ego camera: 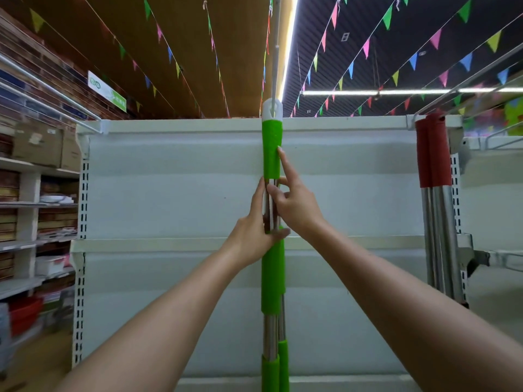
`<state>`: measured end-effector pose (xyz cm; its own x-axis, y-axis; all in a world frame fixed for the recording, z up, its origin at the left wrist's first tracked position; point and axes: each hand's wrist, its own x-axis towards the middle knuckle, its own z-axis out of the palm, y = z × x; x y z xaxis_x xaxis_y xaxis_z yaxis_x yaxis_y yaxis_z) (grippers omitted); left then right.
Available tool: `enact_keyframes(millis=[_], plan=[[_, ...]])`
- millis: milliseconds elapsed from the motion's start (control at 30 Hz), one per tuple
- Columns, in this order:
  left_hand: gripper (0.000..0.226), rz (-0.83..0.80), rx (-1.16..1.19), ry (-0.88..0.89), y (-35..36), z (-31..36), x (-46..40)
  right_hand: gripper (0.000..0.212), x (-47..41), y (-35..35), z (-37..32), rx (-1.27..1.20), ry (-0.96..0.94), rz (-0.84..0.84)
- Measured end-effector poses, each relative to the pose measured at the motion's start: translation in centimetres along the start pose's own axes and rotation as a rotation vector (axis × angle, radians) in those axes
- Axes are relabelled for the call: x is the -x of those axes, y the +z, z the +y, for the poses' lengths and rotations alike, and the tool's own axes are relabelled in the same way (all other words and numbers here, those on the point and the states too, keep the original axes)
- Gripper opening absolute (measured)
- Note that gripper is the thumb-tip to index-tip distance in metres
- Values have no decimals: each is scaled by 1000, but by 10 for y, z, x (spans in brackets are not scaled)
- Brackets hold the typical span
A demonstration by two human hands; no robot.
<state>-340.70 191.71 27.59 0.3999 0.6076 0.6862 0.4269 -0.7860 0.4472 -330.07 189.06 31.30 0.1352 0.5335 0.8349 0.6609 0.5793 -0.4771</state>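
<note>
Before the white shelf back (169,193), left hand (252,239) grips the steel poles (270,205); right hand (297,205) pinches them, forefinger on green sleeve (271,148); red-handled poles (433,154) hang well apart.

A pole (271,205) of mirror-glossy polished metal wears green grip sleeves (271,151) of smooth, matt plastic and a glossy white plastic cap (272,110). At far right, red sleeves (433,154) look matt and faintly grainy over duller brushed metal tubes (438,236). Behind, the shelving panel (169,179) is smooth white painted metal. At left, cardboard boxes (36,145) look rough and matt.
</note>
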Motion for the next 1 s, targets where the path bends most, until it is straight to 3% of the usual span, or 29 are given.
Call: enact_keyframes(millis=[100, 300, 733, 1000], plan=[[105, -61, 24, -18, 7, -6, 9, 71, -2, 0, 4, 53, 3, -25], [101, -1, 41, -59, 21, -9, -1, 79, 2, -3, 13, 202, 34, -122], [97, 149, -47, -146, 43, -22, -20, 75, -6, 2, 31, 159, 71, -136], [96, 115, 12, -124, 46, -25, -20, 72, -5, 5, 37, 189, 54, -179]])
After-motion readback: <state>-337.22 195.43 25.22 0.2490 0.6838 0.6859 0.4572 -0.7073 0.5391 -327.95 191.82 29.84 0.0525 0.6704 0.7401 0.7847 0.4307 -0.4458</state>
